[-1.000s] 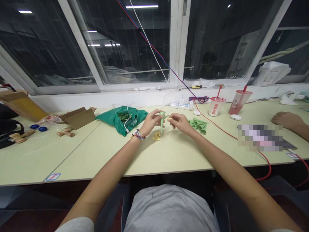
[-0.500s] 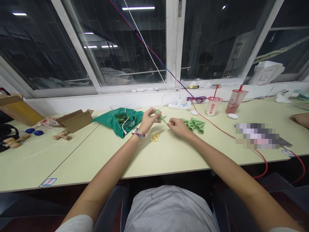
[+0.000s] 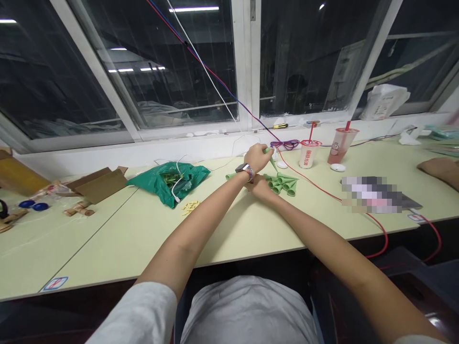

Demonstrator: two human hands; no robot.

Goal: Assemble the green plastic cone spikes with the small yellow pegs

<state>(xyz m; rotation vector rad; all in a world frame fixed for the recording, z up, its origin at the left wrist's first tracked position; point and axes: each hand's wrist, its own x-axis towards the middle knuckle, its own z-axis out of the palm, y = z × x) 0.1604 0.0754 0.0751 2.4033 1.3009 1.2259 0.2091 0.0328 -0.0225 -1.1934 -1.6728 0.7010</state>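
Note:
My left hand (image 3: 256, 157) reaches across over my right wrist. Its fingers are closed on a green plastic cone (image 3: 273, 161), tip pointing down, above a pile of similar green cones (image 3: 283, 183). Just below and behind it, my right hand (image 3: 261, 188) is closed, its fingertips mostly covered by the left forearm. Another green cone (image 3: 230, 176) pokes out left of that forearm, in line with the right fingers, which appear to grip its hidden narrow end. Small yellow pieces (image 3: 190, 207) lie together on the table, left of my left forearm.
A green plastic bag (image 3: 154, 184) with a white cable sits on the table (image 3: 118, 248). Further left are an open cardboard box (image 3: 96, 186), wooden pieces and blue balls (image 3: 40, 206). Two drink cups (image 3: 310, 155), a red cable and another person's hand (image 3: 439, 171) are to the right.
My left hand has crossed to the right over my right hand, to the cone pile, and now holds a cone there. The first cone is at my right fingers. The view has turned right.

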